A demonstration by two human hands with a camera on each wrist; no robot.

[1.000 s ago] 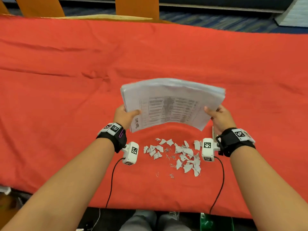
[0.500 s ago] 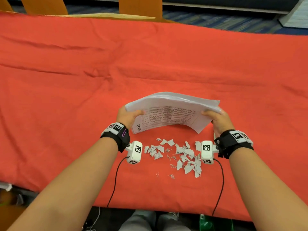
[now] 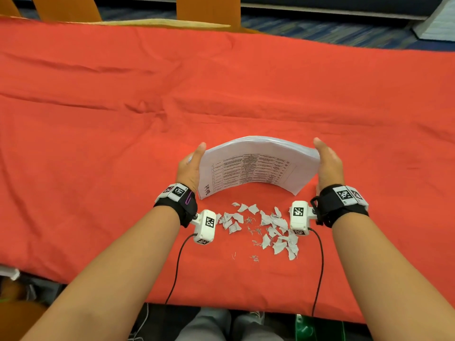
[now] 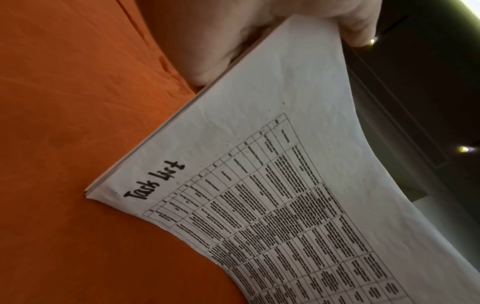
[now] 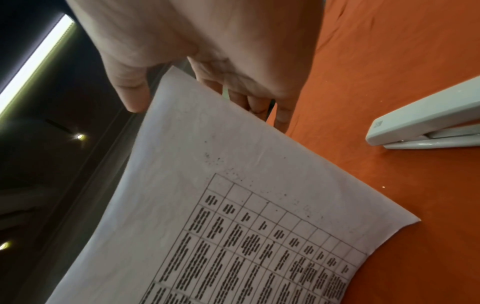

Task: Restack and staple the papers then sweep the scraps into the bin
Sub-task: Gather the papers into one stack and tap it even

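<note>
A stack of printed papers [image 3: 256, 168] headed "Task List" [image 4: 259, 185] stands on its long edge on the red cloth, bowed toward me. My left hand [image 3: 190, 166] holds its left end and my right hand [image 3: 328, 163] its right end. The right wrist view shows the thumb [image 5: 132, 96] in front of the sheets and the fingers [image 5: 259, 105] behind. Torn paper scraps [image 3: 268, 227] and loose staples [image 3: 254, 257] lie between my wrists. A pale stapler [image 5: 426, 123] lies on the cloth right of my right hand; the head view does not show it.
The red cloth [image 3: 98, 143] covers the whole table, wrinkled at the middle. Orange chair backs [image 3: 208, 11] stand past the far edge. Something green [image 3: 317, 328] sits on the floor below the near edge, right of my knees.
The stack came down from mid-air to stand on the cloth. My thumbs moved off the printed face toward the stack's top corners.
</note>
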